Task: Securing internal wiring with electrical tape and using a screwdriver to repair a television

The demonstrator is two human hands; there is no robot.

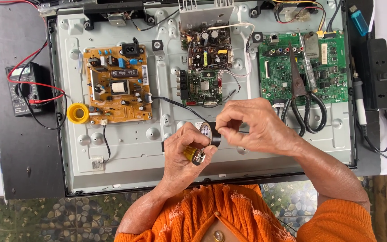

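While your hands met just below the middle of the frame, your left hand (185, 150) was closed around two things at once: a yellow lighter (194, 155) with its metal head poking out of your fist, and a roll of black tape (210, 133) pinched between thumb and forefinger. Your right hand (250, 126) sat just beside it on the right, its fingertips drawn together on the edge of the roll, touching the tape. Both hands hovered over the grey metal back panel (126, 143) of an opened flat screen, which filled most of the picture. On that panel, at upper left, lay a tan power board (117, 85); a small dark board (204, 67) sat at upper centre and a green main board (305, 67) at upper right. Black-handled scissors (303, 96) rested on the green board, with a clear-handled screwdriver (307, 62) beside them. A yellow spool (77, 113) lay near the tan board's lower left corner, and a black multimeter (24, 88) with red leads sat at the far left edge.
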